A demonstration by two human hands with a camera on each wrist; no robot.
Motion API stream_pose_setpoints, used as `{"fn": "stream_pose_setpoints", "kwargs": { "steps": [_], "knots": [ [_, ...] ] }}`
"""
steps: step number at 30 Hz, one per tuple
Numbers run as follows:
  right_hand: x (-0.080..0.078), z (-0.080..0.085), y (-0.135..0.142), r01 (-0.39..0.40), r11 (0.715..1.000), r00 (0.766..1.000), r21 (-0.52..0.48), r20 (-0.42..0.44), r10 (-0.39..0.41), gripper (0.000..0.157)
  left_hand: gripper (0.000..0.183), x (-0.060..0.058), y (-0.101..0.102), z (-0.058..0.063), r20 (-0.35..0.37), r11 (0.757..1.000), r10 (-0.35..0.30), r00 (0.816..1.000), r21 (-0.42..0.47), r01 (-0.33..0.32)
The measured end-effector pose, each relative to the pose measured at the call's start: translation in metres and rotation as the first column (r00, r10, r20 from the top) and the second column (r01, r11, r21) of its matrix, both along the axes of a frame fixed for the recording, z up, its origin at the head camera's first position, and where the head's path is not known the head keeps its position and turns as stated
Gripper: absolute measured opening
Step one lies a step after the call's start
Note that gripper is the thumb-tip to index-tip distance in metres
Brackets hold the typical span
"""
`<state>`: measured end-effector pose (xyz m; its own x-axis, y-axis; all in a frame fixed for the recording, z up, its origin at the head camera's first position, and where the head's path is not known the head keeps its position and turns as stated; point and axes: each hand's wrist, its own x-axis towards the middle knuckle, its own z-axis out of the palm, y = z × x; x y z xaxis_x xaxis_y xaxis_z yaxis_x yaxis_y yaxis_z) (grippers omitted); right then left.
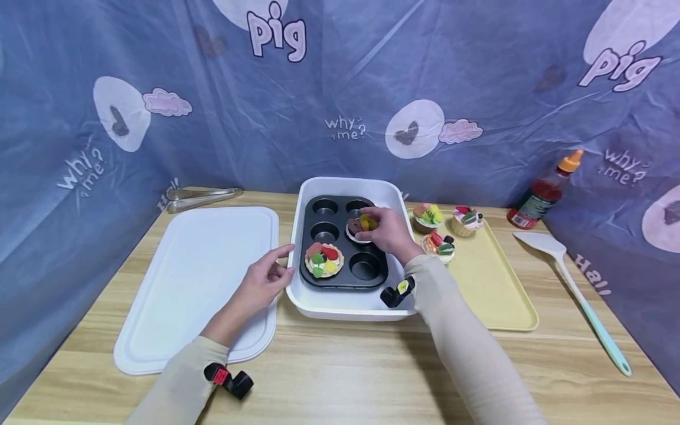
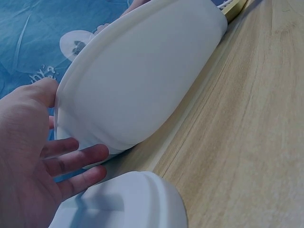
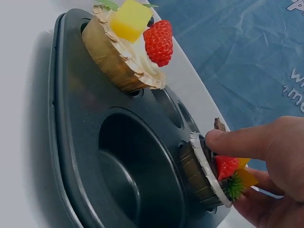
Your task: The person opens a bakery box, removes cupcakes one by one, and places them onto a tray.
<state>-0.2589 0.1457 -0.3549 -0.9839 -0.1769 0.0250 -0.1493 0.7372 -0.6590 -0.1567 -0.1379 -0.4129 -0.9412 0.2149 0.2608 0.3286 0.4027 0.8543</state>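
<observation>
The chocolate cupcake (image 1: 355, 229) is sitting at the right cup of the middle row in the dark muffin tin (image 1: 346, 277), and the right hand (image 1: 393, 230) is pinching it between thumb and fingers. The far fingertips are disappearing behind its fruit topping in the right wrist view, and its base is sinking out of sight, so how deeply it is resting cannot be told. The left hand (image 1: 261, 282) is touching the left rim of the white bin (image 1: 347, 311) with fingers extended and spread, grasping nothing firmly that shows; one finger is partly vanishing behind the rim.

The tin is lying inside the bin, with a fruit tart (image 1: 324, 261) filling its near left cup. The right hand is covering part of the far right cup. The right sleeve (image 1: 457, 319) is hiding some of the yellow tray (image 1: 504, 295), where three fruit-topped cupcakes (image 1: 438, 247) are standing toward the far left. The left forearm is crossing the white tray (image 1: 212, 260). Metal tongs (image 1: 199, 199) are lying beyond it. At far right, a sauce bottle (image 1: 542, 198) is showing a label too small to read, and a spatula (image 1: 576, 286) is lying nearer.
</observation>
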Motion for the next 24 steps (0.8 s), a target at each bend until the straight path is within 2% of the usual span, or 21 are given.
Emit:
{"fn": "stream_pose_setpoints", "kwargs": {
  "steps": [9,24],
  "knots": [
    [0.0006,-0.0028,0.0006,-0.006,0.999,0.998,0.032,-0.055,0.008,0.057,0.050,-0.0002,0.0010,0.0011,0.008,1.000,0.004,1.000,-0.010,-0.003],
    [-0.0004,-0.0055,0.0013,-0.008,0.999,0.997,0.048,-0.078,0.011,0.052,0.049,-0.0020,0.0000,-0.0018,0.012,1.000,-0.001,1.000,0.001,0.001]
  ]
}}
